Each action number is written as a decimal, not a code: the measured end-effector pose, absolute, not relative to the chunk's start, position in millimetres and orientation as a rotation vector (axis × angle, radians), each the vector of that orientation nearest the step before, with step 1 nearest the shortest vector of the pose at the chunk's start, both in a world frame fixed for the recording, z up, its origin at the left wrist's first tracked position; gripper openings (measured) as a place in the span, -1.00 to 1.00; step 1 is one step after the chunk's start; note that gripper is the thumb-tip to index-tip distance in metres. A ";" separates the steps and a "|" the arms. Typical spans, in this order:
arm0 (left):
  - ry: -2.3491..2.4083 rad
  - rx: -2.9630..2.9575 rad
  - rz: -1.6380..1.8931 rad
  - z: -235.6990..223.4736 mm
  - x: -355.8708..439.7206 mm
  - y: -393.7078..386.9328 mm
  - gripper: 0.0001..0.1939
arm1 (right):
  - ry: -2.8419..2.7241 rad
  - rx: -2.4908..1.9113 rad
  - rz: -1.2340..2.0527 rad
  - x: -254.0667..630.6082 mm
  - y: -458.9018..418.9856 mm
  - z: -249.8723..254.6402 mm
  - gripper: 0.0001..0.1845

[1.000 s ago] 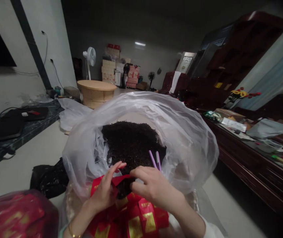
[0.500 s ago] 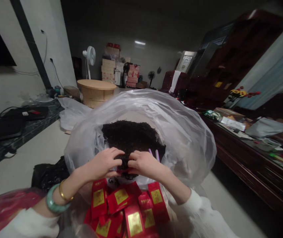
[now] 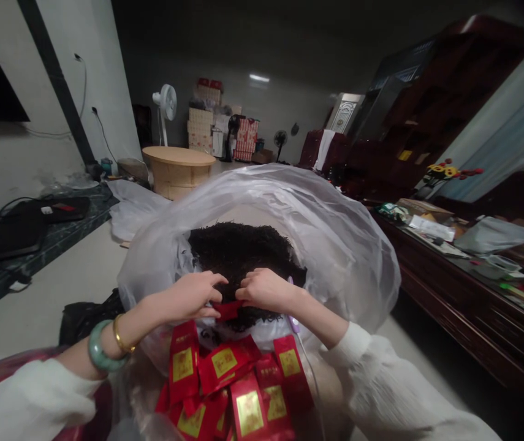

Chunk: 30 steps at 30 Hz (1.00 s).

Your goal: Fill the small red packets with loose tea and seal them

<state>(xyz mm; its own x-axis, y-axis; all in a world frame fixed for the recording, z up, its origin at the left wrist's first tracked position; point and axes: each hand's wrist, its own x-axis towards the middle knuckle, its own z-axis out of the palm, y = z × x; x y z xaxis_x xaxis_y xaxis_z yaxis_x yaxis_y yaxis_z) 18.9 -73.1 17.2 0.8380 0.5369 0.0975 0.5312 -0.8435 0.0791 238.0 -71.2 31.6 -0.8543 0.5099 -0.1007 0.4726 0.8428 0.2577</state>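
Holding a small red packet (image 3: 228,310) over the near edge of the dark shreds (image 3: 243,245), the person works with both hands inside the mouth of a clear plastic bag (image 3: 349,263). The right hand (image 3: 264,289) has its fingers curled together, seemingly clamped on the packet's right end. The left hand (image 3: 200,294) is at the other end, fingers parted and bent; whether they grip it or merely touch it, one cannot tell. More red packets (image 3: 247,407) with gold labels lie heaped toward the bag's near edge, below the wrists. A purple tool (image 3: 293,323) sits at the near right corner of the shreds, partly hidden by the right forearm.

The step in hand looks to be handling this one packet's edge, though its opening is not clear. The next move seems to call for a steady, level hold with both hands.
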 end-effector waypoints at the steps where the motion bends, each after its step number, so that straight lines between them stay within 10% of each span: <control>1: 0.885 2.955 0.171 17.7 19.4 -73.5 -0.81 | 2.851 0.777 0.329 236.7 -71.7 30.9 -0.86; 30: 1.104 2.710 0.482 2.1 32.7 -65.2 -0.92 | 2.845 1.508 0.176 239.0 -93.6 39.1 -0.68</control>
